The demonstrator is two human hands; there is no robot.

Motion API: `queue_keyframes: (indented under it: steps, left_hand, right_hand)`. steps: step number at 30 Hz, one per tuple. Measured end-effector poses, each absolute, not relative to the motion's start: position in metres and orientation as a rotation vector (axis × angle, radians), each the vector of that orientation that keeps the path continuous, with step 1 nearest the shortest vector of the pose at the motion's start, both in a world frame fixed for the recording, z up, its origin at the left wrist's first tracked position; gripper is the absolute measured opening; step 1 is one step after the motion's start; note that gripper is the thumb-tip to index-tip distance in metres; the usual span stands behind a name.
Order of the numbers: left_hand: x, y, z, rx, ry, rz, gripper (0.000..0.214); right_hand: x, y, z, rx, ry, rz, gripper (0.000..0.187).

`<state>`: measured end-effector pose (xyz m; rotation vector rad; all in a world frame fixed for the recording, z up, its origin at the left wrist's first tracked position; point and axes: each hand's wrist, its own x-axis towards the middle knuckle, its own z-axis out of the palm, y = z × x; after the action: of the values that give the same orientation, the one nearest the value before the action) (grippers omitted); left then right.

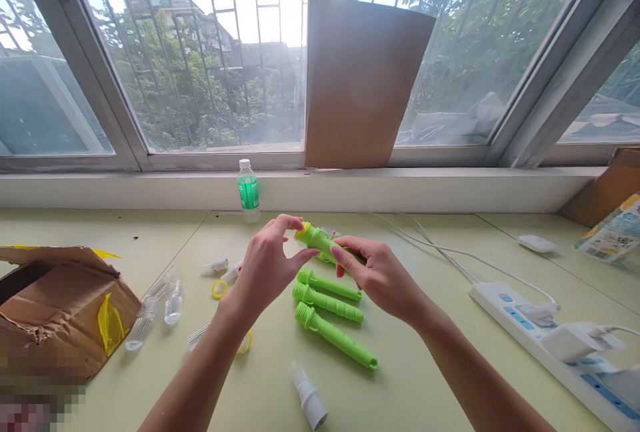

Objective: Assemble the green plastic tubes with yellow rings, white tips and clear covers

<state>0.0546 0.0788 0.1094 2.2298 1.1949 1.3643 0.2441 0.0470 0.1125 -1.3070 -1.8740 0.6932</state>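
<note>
Nearest us on the pale table [395,399] lies a white part [310,397] with a clear, narrower end. Above the table's middle, our right hand [375,271] has its fingers closed around the green tube [319,240], presumably to steady it with its tip toward our left hand [267,262]. That hand's thumb and index stand wide, the index touching the yellow ring [301,232] on the tube's end; we cannot tell whether they grip. Nearer us, 3 green handles [327,303] lie roughly parallel, perhaps for easy reach, all moulded-looking plastic with threaded ends and wavy grips. Leftward sit clear ridged tubes [173,303] beside a creased cardboard box [60,315]
</note>
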Motion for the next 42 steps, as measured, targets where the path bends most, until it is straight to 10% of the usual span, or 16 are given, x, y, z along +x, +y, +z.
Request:
queue_keyframes:
  steps: [42]
  left_hand:
    - [0.0515,0.0779,0.1143,2.204,1.117,1.329,0.035]
  right_hand:
    - [0.2451,0.0451,0.1196,-1.215,-1.751,1.035,0.033]
